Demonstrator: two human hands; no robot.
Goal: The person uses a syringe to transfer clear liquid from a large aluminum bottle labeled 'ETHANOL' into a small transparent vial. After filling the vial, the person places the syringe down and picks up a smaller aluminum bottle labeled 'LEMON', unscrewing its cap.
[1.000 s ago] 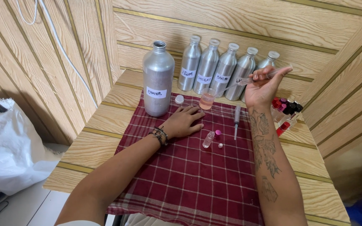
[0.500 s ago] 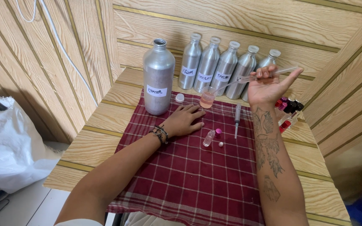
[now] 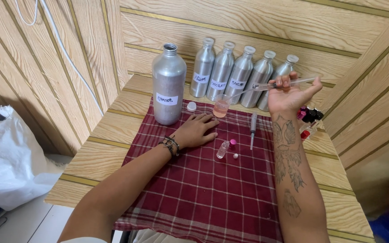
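Grasping syringe (image 3: 279, 84), right grip (image 3: 289, 92) above cup (image 3: 221, 108); left grip (image 3: 197, 130) flat, released.

Upper centre, the tall bottle (image 3: 169, 85) and the five slimmer bottles (image 3: 239, 75) are brushed, matt metal. The checked cloth (image 3: 203, 189) is woven fabric on a grained, varnished wooden worktop (image 3: 109, 130). The syringe (image 3: 275, 84) and small vial (image 3: 222, 149) look like clear, glossy plastic or glass.

a clear syringe (image 3: 281, 83) lies nearly level in the air, its long thin tip angled down into a small beaker (image 3: 221, 108). the beaker stands upright on the red checked cloth (image 3: 203, 193), part-filled with pinkish liquid.
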